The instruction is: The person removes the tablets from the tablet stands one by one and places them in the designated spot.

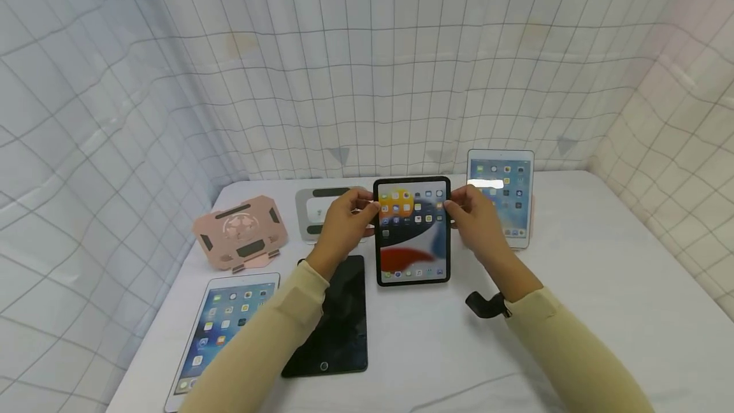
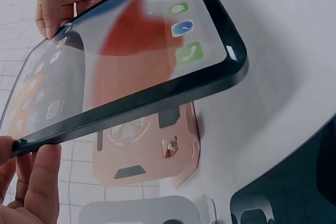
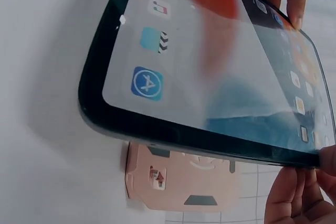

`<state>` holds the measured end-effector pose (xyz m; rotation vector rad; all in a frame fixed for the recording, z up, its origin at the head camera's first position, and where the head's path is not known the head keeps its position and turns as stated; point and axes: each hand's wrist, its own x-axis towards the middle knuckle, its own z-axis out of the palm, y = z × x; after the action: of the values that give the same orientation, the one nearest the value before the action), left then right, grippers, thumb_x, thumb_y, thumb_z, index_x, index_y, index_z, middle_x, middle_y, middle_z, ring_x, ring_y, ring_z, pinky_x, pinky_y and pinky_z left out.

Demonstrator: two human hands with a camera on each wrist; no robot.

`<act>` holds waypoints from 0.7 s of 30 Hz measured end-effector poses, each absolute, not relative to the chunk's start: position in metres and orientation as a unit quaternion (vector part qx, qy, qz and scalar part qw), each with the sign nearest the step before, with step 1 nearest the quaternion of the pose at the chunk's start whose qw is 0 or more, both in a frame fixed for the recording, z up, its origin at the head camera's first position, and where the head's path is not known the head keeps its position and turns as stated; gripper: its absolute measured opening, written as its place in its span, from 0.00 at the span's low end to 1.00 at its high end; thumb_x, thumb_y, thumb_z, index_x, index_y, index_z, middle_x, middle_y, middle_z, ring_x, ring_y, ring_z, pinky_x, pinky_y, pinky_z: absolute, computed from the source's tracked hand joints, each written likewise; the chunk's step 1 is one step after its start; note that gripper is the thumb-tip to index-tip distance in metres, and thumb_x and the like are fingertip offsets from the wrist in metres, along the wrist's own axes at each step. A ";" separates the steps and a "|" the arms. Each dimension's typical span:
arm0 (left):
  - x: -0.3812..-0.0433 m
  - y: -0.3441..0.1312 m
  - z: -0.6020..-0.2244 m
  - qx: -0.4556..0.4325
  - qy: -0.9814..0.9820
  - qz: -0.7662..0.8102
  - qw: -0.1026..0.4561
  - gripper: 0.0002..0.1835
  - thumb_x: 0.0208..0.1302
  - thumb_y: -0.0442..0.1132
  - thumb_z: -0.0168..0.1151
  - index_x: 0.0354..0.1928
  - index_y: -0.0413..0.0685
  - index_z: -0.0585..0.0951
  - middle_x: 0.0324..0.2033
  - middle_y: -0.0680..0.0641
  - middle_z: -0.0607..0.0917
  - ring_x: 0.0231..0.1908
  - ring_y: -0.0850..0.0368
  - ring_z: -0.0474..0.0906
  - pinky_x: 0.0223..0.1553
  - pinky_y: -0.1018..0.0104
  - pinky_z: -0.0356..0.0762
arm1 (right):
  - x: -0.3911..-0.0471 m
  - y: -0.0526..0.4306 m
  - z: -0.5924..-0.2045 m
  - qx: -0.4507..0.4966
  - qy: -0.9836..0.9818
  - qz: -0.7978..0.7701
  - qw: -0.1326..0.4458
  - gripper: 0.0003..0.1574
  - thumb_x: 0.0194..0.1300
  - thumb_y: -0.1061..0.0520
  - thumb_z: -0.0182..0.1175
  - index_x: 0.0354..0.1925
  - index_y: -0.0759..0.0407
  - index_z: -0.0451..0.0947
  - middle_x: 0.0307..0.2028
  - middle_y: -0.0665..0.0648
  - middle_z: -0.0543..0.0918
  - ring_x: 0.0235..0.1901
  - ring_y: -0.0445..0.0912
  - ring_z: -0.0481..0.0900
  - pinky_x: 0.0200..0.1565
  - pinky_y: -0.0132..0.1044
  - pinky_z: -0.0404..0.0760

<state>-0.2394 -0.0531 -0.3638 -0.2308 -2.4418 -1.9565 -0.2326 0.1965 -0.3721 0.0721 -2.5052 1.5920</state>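
In the head view, the black-framed tablet [image 1: 410,239], home screen lit, is raised above the white table [image 1: 590,266], facing the person. The left hand [image 1: 344,218] and right hand [image 1: 478,218] pinch its opposite side edges, thumbs in front, other fingers bent behind. Left of the black-framed tablet are a grey stand [image 1: 302,212] and, farther, a pink stand [image 1: 237,227]; nearer the person on that side lie a dark-screened tablet [image 1: 344,330] and a white-framed tablet [image 1: 229,317]. Right of it, a propped white tablet [image 1: 496,206] leans.

In the left wrist view, the left thumb and fingers close on its rim; another pink tablet holder [image 2: 149,156] shows behind it.

In the right wrist view, the right thumb and fingers clasp its other edge.
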 end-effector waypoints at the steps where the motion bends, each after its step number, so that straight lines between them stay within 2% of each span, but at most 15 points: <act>1: -0.238 -0.053 -0.364 -0.072 -0.776 -0.627 0.002 0.13 0.72 0.41 0.60 0.53 0.44 0.78 0.44 0.43 0.80 0.43 0.49 0.82 0.36 0.60 0.85 | -0.230 0.196 -0.373 0.026 -0.840 0.534 0.088 0.13 0.74 0.57 0.55 0.52 0.61 0.70 0.45 0.61 0.79 0.43 0.52 0.80 0.41 0.43 0.85; 13: -0.214 -0.052 -0.367 -0.015 -0.741 -0.672 0.001 0.13 0.69 0.41 0.63 0.52 0.43 0.81 0.42 0.42 0.81 0.43 0.50 0.82 0.38 0.58 0.85 | -0.204 0.195 -0.375 0.021 -0.835 0.542 0.092 0.13 0.74 0.54 0.55 0.53 0.59 0.71 0.46 0.58 0.80 0.43 0.50 0.80 0.41 0.39 0.84; 21: -0.208 -0.052 -0.376 0.017 -0.745 -0.666 -0.018 0.13 0.69 0.41 0.64 0.51 0.43 0.81 0.42 0.43 0.81 0.41 0.49 0.81 0.36 0.59 0.85 | -0.197 0.196 -0.379 0.024 -0.830 0.554 0.060 0.13 0.73 0.58 0.56 0.51 0.64 0.71 0.46 0.62 0.81 0.41 0.53 0.79 0.37 0.40 0.84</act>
<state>-0.2079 -0.0524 -0.3765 0.0529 -2.3681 -2.1172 -0.1971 0.1956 -0.3787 0.0718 -2.5124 1.6779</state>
